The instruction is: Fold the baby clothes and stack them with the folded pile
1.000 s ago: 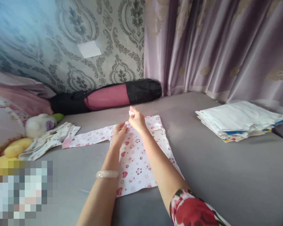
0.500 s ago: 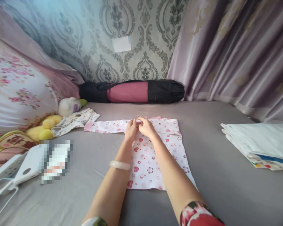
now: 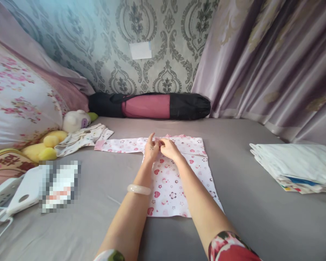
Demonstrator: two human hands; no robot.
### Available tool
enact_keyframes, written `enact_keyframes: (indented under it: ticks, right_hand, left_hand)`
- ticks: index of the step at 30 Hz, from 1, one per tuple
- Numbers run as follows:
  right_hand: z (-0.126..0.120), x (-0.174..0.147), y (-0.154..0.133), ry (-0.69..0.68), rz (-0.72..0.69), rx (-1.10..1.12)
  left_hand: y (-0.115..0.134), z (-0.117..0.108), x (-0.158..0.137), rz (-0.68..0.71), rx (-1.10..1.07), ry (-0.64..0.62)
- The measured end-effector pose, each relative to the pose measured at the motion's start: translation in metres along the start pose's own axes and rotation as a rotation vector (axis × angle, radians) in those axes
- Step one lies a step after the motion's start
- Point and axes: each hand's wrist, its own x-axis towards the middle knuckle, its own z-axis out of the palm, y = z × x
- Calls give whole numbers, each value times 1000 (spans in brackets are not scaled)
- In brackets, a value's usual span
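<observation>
A white long-sleeved shirt printed with pink hearts and flowers lies flat on the bed in front of me. One sleeve with a pink cuff stretches out to the left, while the right sleeve lies folded across the upper part. Near the neckline, my left hand pinches the fabric, its index finger raised. My right hand is right beside it, fingers closed on the same spot of the shirt. The small bit of cloth between the fingertips is mostly hidden.
On the right lies a stack of folded white clothes. A black-and-pink rolled bag rests against the wall. To the left are a patterned garment, plush toys, a white power strip and a floral pillow.
Both hands stay at the neckline. The left index finger has lifted and the right fingers have curled in closer. The view has shifted slightly.
</observation>
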Motion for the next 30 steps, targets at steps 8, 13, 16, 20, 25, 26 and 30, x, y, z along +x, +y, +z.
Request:
enact_keyframes:
  ticks: [8, 13, 16, 20, 25, 26, 30]
  right_hand:
    - [30, -8, 7, 49, 24, -313]
    - [45, -11, 6, 11, 132, -381]
    - [43, -12, 9, 61, 209, -391]
    - [33, -15, 23, 133, 294, -407]
    - [10, -17, 45, 129, 381, -458]
    - [5, -17, 49, 121, 394, -466]
    - [-12, -16, 63, 101, 459, -514]
  left_hand:
    - [-1, -4, 2, 127, 272, 26]
    - [-2, -4, 2, 159, 394, 40]
    - [-4, -4, 2, 173, 388, 37]
    - [-3, -5, 1, 154, 387, 45]
    - [3, -6, -2, 122, 417, 34]
    - [4, -6, -3, 120, 420, 33]
    - [8, -7, -5, 94, 427, 24]
